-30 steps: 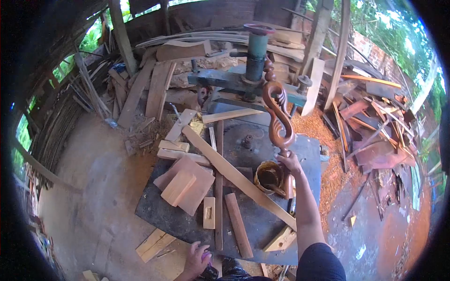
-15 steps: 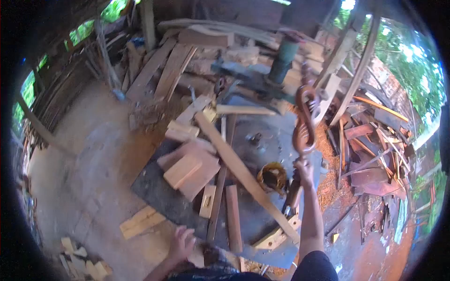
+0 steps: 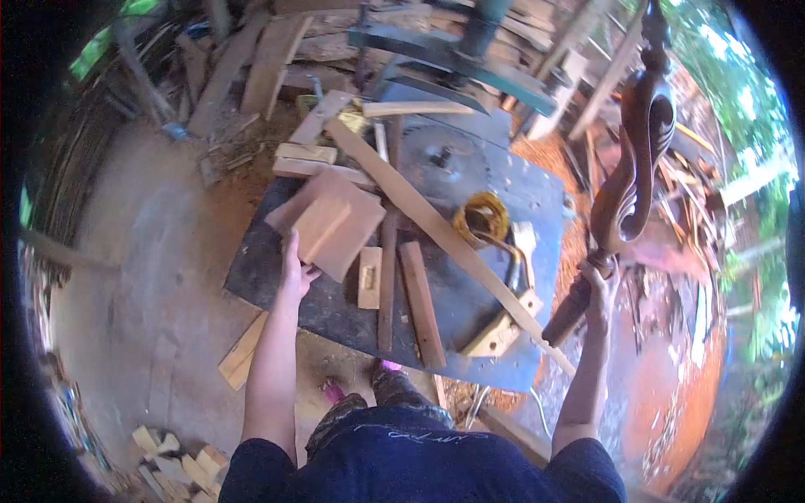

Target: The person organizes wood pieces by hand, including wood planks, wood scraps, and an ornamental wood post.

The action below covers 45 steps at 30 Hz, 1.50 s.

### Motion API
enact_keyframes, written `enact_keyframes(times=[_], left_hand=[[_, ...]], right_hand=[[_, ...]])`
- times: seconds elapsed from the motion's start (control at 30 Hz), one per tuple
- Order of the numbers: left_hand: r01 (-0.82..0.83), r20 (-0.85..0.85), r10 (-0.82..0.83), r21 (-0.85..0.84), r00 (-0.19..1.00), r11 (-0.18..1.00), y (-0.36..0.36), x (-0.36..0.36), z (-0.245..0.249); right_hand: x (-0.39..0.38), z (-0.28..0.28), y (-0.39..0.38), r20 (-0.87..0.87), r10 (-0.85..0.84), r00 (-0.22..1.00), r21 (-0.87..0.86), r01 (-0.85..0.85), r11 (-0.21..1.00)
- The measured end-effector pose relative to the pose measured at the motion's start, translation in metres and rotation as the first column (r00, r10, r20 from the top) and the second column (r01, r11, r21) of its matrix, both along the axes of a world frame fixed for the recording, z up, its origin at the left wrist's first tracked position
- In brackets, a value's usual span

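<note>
My right hand (image 3: 600, 287) is wrapped round the lower part of a dark, carved wooden spindle (image 3: 625, 180), raised over the right side of the work table (image 3: 335, 312). The spindle has a twisted, openwork middle with leaf-like carving. On the left, my left hand (image 3: 300, 270) is at the near corner of a pale wood block (image 3: 323, 225), its fingers apart on either side of that corner. Beneath the block lies a flat reddish-brown sheet (image 3: 356, 239). Close to this hand is a small slotted wood piece (image 3: 369, 277).
A long wooden strip (image 3: 419, 210) crosses the table diagonally. A yellow-rimmed pot (image 3: 482, 218), a brush (image 3: 523, 239) and a drilled wood piece (image 3: 503, 331) sit on the right. Behind stands a green metal machine (image 3: 461, 63). Wood offcuts (image 3: 180, 465) lie on the floor.
My left hand has moved forward from the table's near edge to the block. The spindle, still in my right hand, has come closer and shifted right. The view has tilted down.
</note>
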State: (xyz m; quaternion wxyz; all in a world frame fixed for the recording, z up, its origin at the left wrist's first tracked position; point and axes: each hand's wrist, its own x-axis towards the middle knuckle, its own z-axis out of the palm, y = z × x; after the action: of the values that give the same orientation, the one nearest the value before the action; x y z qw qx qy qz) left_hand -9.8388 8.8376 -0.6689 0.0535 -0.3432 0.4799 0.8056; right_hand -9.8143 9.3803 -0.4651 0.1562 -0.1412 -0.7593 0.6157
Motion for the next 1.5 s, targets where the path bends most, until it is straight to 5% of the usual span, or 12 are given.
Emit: enact_keyframes(times=[0.2,0.27,0.4,0.53,0.6,0.8,0.87,0.97,1.1,1.17,1.3,1.5], left_hand=[[-0.048,0.026,0.047,0.054,0.999,0.997,0.048,0.011,0.021],[-0.411,-0.341,0.255,-0.542,0.905,0.733,0.087,0.027,0.057],[0.438,-0.574,-0.441,-0.153,0.69,0.886,0.164,0.07,0.15],[0.611,-0.748,-0.565,-0.276,0.349,0.742,0.181,0.076,0.184],[0.655,-0.739,-0.379,0.111,0.557,0.747,0.16,0.093,0.143],[0.356,-0.551,-0.136,0.315,0.823,0.88,0.122,0.141,0.116],[0.257,-0.529,-0.055,0.316,0.847,0.913,0.106,0.155,0.102],[0.186,-0.501,0.016,0.351,0.865,0.918,0.081,0.17,0.1],[0.026,-0.456,0.11,0.282,0.883,0.959,0.057,0.192,0.102],[-0.076,-0.458,0.206,0.286,0.865,0.955,0.042,0.204,0.093],[-0.232,-0.443,0.308,0.218,0.842,0.948,0.007,0.234,0.078],[-0.23,-0.423,0.285,0.177,0.86,0.957,-0.047,0.292,0.065]], right_hand=[[0.071,0.023,-0.029,-0.042,0.131,0.99,-0.061,-0.134,0.989],[0.086,0.034,-0.05,0.059,0.222,0.973,-0.006,-0.222,0.975],[0.101,0.015,-0.1,0.099,0.404,0.91,-0.1,-0.394,0.913],[0.093,0.01,-0.156,0.135,0.617,0.775,0.049,-0.627,0.777],[0.087,0.0,-0.173,0.169,0.687,0.707,0.152,-0.707,0.691],[0.057,-0.044,-0.183,0.122,0.867,0.484,-0.003,-0.873,0.488],[0.033,-0.095,-0.155,0.158,0.558,0.815,0.627,-0.519,0.581],[0.012,-0.126,-0.123,0.258,0.154,0.954,0.939,-0.285,0.194],[-0.009,-0.169,-0.105,0.384,0.162,0.909,0.855,-0.417,0.309],[-0.012,-0.165,-0.107,0.414,0.156,0.897,0.687,-0.421,0.592],[-0.003,-0.139,-0.109,0.249,0.193,0.949,0.746,-0.315,0.586],[0.055,-0.106,-0.131,0.396,0.432,0.81,0.589,-0.585,0.557]])
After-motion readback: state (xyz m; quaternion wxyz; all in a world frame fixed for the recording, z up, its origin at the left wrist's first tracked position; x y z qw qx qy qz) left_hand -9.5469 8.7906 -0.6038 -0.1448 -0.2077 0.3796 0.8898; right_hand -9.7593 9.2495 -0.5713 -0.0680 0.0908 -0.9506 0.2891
